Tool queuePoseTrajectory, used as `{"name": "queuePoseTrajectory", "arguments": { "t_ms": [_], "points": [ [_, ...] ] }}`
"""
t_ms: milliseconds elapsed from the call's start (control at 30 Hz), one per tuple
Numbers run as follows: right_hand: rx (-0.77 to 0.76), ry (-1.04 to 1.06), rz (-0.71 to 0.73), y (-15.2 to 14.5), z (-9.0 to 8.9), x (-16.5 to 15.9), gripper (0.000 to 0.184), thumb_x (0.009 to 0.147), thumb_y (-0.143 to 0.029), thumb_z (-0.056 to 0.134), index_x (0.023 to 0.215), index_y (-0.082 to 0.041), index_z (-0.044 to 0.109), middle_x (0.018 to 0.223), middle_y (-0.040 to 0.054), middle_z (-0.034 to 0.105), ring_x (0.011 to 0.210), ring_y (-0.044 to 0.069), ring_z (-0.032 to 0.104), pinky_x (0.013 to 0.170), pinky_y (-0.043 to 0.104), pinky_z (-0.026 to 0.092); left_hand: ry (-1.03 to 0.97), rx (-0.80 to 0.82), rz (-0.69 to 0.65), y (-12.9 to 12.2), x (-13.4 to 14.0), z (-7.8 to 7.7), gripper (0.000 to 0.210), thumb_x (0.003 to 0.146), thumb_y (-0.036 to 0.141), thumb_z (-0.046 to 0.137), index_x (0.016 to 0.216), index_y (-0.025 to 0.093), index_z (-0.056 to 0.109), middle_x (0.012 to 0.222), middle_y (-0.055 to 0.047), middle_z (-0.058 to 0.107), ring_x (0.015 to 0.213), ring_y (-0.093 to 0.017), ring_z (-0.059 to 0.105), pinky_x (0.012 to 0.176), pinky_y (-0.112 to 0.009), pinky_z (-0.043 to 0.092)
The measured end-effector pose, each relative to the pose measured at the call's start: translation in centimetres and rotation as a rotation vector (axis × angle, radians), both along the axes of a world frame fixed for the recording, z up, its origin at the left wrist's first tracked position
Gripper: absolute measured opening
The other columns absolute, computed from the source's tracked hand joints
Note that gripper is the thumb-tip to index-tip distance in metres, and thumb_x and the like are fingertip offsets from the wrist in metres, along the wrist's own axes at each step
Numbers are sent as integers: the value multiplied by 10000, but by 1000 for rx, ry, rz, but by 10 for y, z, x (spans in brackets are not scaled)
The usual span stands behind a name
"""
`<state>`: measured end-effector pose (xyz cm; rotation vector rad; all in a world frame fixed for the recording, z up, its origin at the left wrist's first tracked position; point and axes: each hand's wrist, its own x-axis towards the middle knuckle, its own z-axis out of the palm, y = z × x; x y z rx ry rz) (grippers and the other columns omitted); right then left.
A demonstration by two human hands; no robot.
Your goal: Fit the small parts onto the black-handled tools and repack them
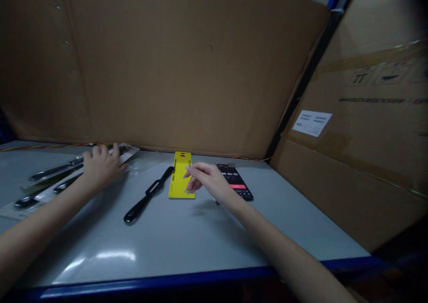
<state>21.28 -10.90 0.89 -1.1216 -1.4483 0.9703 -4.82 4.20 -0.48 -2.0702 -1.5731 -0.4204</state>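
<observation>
My left hand [103, 164] lies over a pile of black tools in clear plastic sleeves [67, 178], fingers apart and bent down onto it. Its fingertips are partly hidden, and I see nothing gripped. Above the table, my right hand [209, 178] hovers with loosely curled, parted fingers and nothing visible in them. Its fingertips overlap the view of a yellow printed card [180, 184]. Left of the card lies an unwrapped black tool [138, 207] with a slotted middle, its far tip at the card's edge. A small dark object [216, 201] shows partly beneath my right wrist.
A phone [245, 191] with a running timer lies behind my right wrist. Cardboard [187, 71] walls off the back, and a large carton [351, 151] stands at the right. The grey tabletop [167, 249] ends in a blue front edge [160, 283].
</observation>
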Motion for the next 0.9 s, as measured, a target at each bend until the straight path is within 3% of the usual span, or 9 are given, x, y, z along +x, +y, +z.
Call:
{"name": "queuePoseTrajectory", "arguments": {
  "t_ms": [133,300,433,567,700,900],
  "points": [
    [48,-42,-101,10,-3,16,238,741,-381,560,706,-146,557,562,7,601,499,99,577,517,226,472,109,-81,-216,-2,18,5,633,758,537,359,1227,121,450,1148,-204,504,1098,-370,408,873,-471,296],
    [110,-84,-140,19,-9,31,251,730,-389,571,679,-144,557,595,13,604,549,107,580,572,246,484,148,-268,-192,2,32,2,674,712,612,359,1083,83,552,1037,-199,570,1010,-337,492,824,-395,372],
    [100,-155,-159,20,-11,31,226,735,-369,565,691,-148,560,620,20,615,552,112,579,578,258,484,144,-255,-216,3,32,-1,531,774,486,330,1077,102,535,988,-200,594,933,-326,547,766,-385,404],
    [89,-198,-160,19,-10,30,216,744,-361,552,706,-148,560,638,27,624,574,116,588,592,259,481,109,-226,-234,3,32,3,486,786,487,318,984,105,545,964,-208,592,925,-328,553,756,-381,409],
    [96,-227,-163,20,-11,31,212,750,-354,541,712,-146,565,646,30,627,582,120,591,597,261,472,-111,-282,-315,1,34,11,525,786,551,293,978,117,517,975,-190,593,911,-301,565,747,-360,413],
    [94,-300,-138,21,-17,28,193,769,-325,514,714,-146,564,652,27,620,595,122,587,591,252,448,-702,-366,-436,-16,48,30,546,767,599,325,1004,144,511,1016,-110,615,945,-244,565,796,-352,423]
  ]
}}
